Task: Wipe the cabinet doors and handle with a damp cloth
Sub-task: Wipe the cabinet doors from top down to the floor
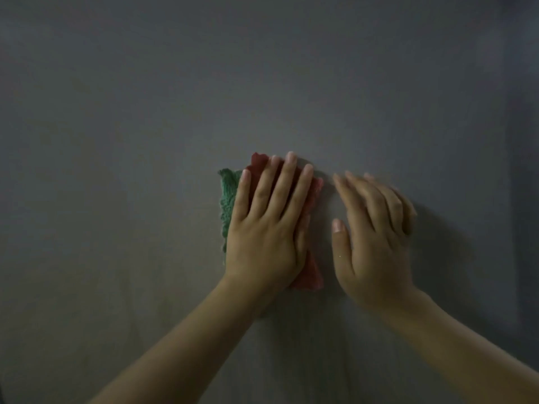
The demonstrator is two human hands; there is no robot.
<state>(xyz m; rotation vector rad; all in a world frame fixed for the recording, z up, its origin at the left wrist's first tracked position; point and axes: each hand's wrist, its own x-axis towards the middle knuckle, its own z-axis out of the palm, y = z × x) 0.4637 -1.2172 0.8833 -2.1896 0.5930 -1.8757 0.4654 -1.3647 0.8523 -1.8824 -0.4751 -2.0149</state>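
Against the dim grey cabinet door [262,83], the left hand [267,228] lay spread flat on the red-and-green cloth [229,199], soft and limp, best pinned by the palm, while the right hand [376,237] rested open beside it.

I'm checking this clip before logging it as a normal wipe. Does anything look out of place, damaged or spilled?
Nothing stands out. The left hand presses a red and green cloth flat on the grey cabinet door; the right hand rests bare beside it. No spill or damage shows, and no handle is in view.
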